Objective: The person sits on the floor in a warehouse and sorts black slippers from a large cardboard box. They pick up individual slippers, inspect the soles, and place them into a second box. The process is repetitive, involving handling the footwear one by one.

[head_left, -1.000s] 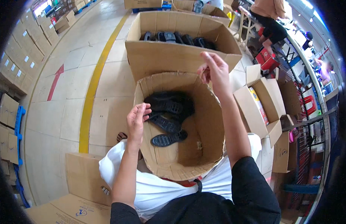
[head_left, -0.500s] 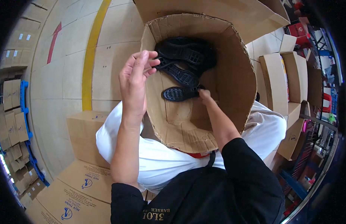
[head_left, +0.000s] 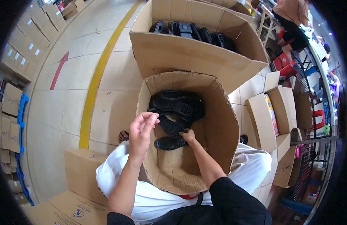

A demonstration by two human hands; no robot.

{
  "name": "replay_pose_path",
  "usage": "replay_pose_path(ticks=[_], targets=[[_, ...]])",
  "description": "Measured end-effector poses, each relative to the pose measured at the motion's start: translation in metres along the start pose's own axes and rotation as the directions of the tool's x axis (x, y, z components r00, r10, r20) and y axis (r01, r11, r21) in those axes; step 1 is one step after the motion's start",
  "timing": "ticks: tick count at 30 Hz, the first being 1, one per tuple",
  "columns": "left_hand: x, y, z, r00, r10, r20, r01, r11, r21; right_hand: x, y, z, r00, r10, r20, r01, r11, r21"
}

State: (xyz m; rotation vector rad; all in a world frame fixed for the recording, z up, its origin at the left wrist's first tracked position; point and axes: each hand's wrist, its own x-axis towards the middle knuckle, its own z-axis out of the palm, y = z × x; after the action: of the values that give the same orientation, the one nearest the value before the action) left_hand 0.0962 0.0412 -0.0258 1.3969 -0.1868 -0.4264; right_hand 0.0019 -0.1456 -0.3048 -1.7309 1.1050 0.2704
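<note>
An open cardboard box (head_left: 222, 150) with a ragged rim stands between my knees. Inside, toward its far left, several black shoes (head_left: 177, 107) lie in a heap, some with their treaded soles up. Nearer to me, one black shoe (head_left: 167, 143) lies crosswise. My right hand (head_left: 190, 137) reaches into the box and is closed on this shoe's right end, its fingertips partly hidden. Over the box's left rim I hold up my left hand (head_left: 141, 129), its fingers curled in and the thumb against them; nothing shows in it.
Beyond stands a larger open carton (head_left: 188, 60) with a row of black shoes (head_left: 186, 30). An opened carton (head_left: 261, 122) is at the right, brown cartons (head_left: 83, 168) at my left knee. Farther out are a blue pallet (head_left: 21, 123), a yellow floor line (head_left: 91, 93) and another person (head_left: 293, 15).
My view has tilted up, bringing the larger carton's shoes and a person into sight. The left hand's fingers have drawn together from spread. My right hand stays at the same shoe.
</note>
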Motion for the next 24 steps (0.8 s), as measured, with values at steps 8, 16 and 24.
replay_pose_path(ticks=[8, 16, 24], targets=[[0.001, -0.025, 0.009, 0.984, 0.050, 0.174, -0.083, 0.979, 0.186, -0.114, -0.096, -0.080, 0.614, -0.787, -0.066, 0.718, 0.591, -0.368], [-0.033, -0.051, 0.043, 0.811, -0.197, 0.551, 0.199, 0.978, 0.056, -0.192, -0.149, -0.184, 0.605, -0.766, -0.215, 0.683, 0.362, 0.634], [-0.068, -0.021, 0.052, 0.520, -0.040, 0.853, 0.061, 0.998, 0.010, -0.165, -0.115, -0.194, 0.714, -0.645, -0.272, 0.315, -0.052, 0.948]])
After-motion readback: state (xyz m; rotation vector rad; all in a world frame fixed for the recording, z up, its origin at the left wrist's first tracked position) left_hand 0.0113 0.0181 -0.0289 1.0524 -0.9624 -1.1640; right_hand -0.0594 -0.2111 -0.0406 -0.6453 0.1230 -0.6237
